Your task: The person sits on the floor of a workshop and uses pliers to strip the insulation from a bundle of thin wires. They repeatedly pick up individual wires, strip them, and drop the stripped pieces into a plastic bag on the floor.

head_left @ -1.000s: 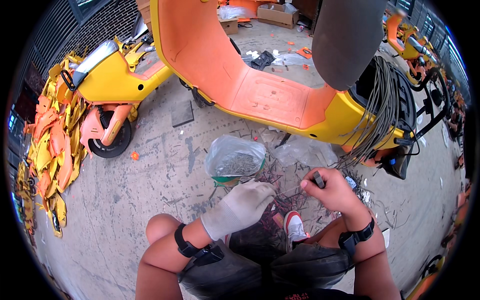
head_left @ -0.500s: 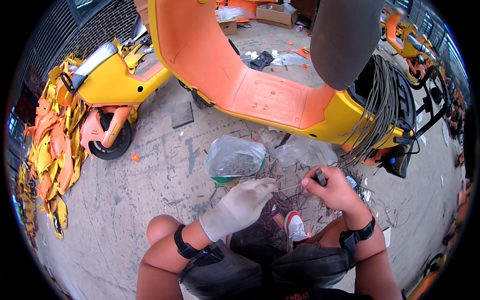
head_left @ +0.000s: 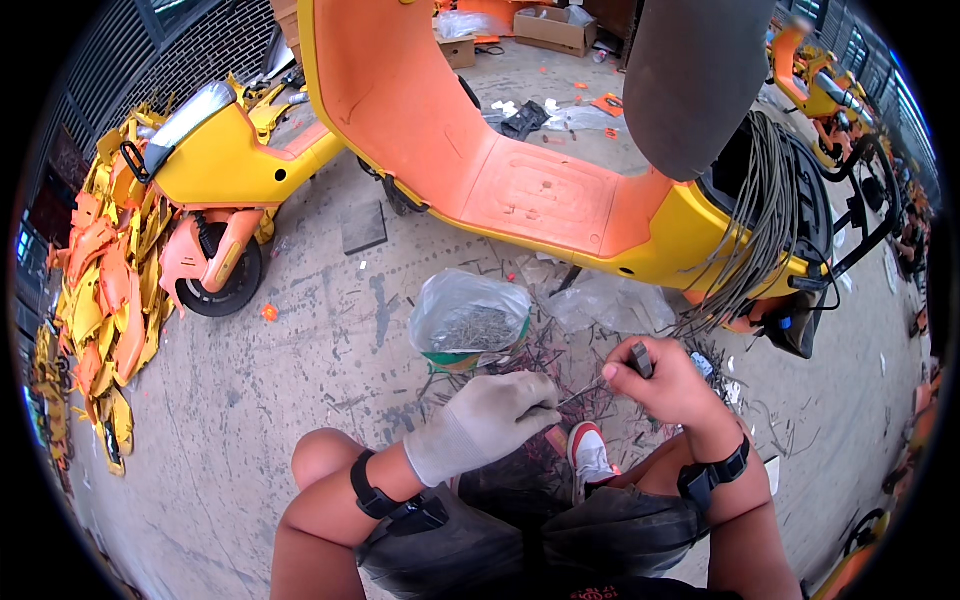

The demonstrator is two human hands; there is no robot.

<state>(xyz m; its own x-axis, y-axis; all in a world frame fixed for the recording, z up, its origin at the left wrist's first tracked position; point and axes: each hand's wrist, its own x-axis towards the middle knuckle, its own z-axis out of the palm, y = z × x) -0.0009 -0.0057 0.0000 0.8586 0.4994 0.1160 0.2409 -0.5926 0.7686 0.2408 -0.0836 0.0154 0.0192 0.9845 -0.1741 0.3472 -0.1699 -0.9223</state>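
Note:
My left hand (head_left: 490, 420), in a pale grey work glove, is closed with its fingertips pinching a thin wire (head_left: 582, 391). That wire runs up to my bare right hand (head_left: 665, 382), which is closed in a fist. A dark grey, flat-ended tool (head_left: 641, 360) sticks up out of the right fist; the rest of it is hidden by the fingers. Just beyond my left hand stands a green-rimmed bucket (head_left: 470, 358) lined with a clear plastic bag, holding many short, thin metallic pieces (head_left: 478, 330). Dark scraps (head_left: 590, 400) litter the floor beneath my hands.
A yellow and orange scooter (head_left: 545, 195) stands ahead, with a bundle of grey cables (head_left: 765, 200) draped over its right end. Another scooter (head_left: 220, 170) and a heap of body panels (head_left: 110, 280) are at the left. Plastic sheeting (head_left: 615, 305) lies beside the bucket.
My left hand has moved slightly down toward me, its fingers now more curled. The strand between my hands slopes more steeply and looks darker. The right hand has barely moved.

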